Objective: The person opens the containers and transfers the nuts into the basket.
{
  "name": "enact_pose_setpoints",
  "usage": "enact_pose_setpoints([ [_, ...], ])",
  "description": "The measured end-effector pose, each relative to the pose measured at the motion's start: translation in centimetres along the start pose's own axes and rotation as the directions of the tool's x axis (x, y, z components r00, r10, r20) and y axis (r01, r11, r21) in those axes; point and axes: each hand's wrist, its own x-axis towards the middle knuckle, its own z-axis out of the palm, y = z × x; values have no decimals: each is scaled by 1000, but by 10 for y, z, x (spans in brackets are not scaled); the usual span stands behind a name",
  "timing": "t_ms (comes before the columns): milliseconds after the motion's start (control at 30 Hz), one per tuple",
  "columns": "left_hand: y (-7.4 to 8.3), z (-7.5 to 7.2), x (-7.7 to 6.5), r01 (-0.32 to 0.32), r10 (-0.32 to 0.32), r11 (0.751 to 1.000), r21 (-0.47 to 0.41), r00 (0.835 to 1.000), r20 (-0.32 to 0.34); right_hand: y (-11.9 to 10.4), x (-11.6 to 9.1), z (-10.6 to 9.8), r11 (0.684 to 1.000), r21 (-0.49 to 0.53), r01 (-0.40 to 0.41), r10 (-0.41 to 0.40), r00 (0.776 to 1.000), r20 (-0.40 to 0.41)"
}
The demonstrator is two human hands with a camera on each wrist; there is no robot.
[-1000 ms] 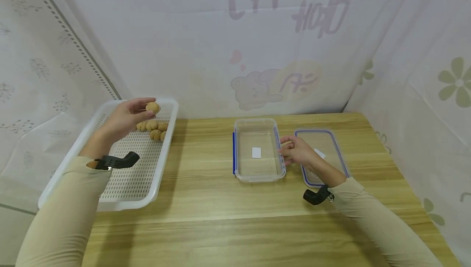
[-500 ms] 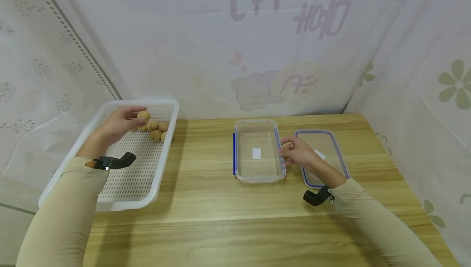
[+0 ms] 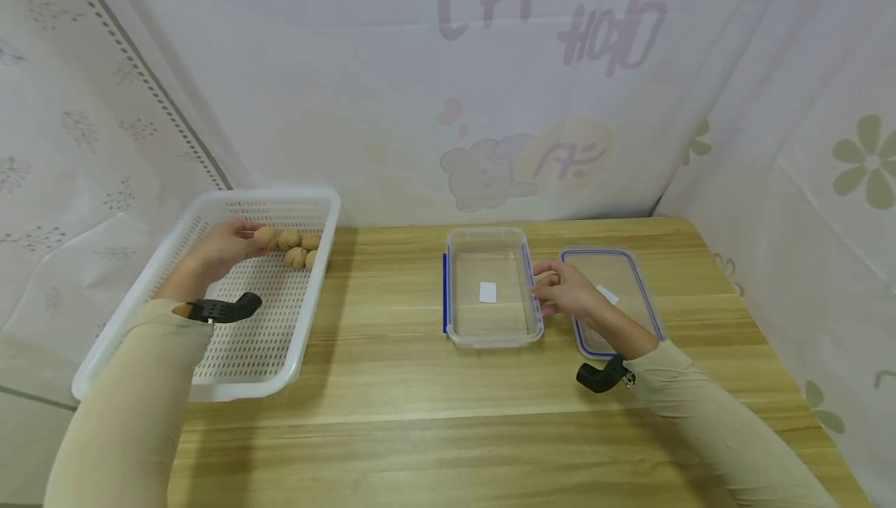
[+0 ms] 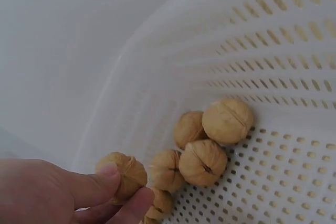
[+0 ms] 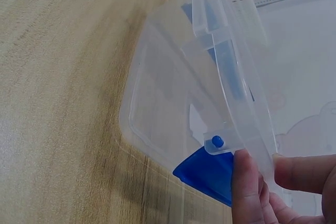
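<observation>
My left hand [image 3: 218,250] is down inside a white perforated plastic basket [image 3: 299,348], pinching a walnut [image 4: 128,176] between thumb and fingers. Several other walnuts [image 4: 203,162] lie bunched in the basket's far corner, close beside the held one. A clear rectangular food container [image 3: 494,340] with blue side clips stands lidless on the table, a small white label on its bottom. At its right side, my right hand [image 3: 572,290] grips the wall near a blue clip [image 5: 207,174], the thumb and fingers set at the rim in the right wrist view.
The container's clear lid [image 3: 623,261], edged with a blue seal, lies on the wooden table [image 3: 392,430] right of the container, partly under the right forearm. Printed white cloth [image 3: 364,103] hangs behind and at both sides. Dark camera mounts sit on both wrists.
My left hand has lowered the walnut from above the basket and shifted it slightly left, down among the others. The right hand and the container have stayed in place.
</observation>
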Motion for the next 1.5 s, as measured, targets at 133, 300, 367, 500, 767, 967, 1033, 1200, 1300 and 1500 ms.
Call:
enact_pose_setpoints([
  [133,-8,-1,2,11,-10,1000,-22,999,35,0,0,0,1000,1,3,-3,1000,-2],
  [300,-22,0,5,-10,10,1000,-7,999,48,1,0,0,1000,11,10,-10,1000,-2],
  [367,-27,1,5,-19,19,1000,14,999,51,1,0,0,1000,11,13,-13,1000,-1],
  [500,-34,4,6,-32,30,999,35,998,50,2,0,0,1000,7,15,-15,1000,-2],
  [767,-43,12,10,23,-23,1000,8,1000,10,2,1,-1,1000,1,7,-7,1000,-1],
  [967,-43,13,12,10,-9,1000,22,999,-40,0,0,-1,1000,1,5,-5,1000,0],
  [1033,-46,12,15,6,-6,1000,6,999,-52,0,0,-1,1000,2,3,-3,1000,0],
  [1200,-44,15,12,-14,14,1000,-14,999,-37,-1,1,-1,1000,4,5,-5,1000,3],
  [1300,-41,18,9,-20,20,1000,-14,999,-30,0,2,-1,1000,6,6,-6,1000,3],
  [1500,-44,20,9,3,-3,1000,-7,999,-42,2,2,0,1000,5,-2,2,1000,-2],
])
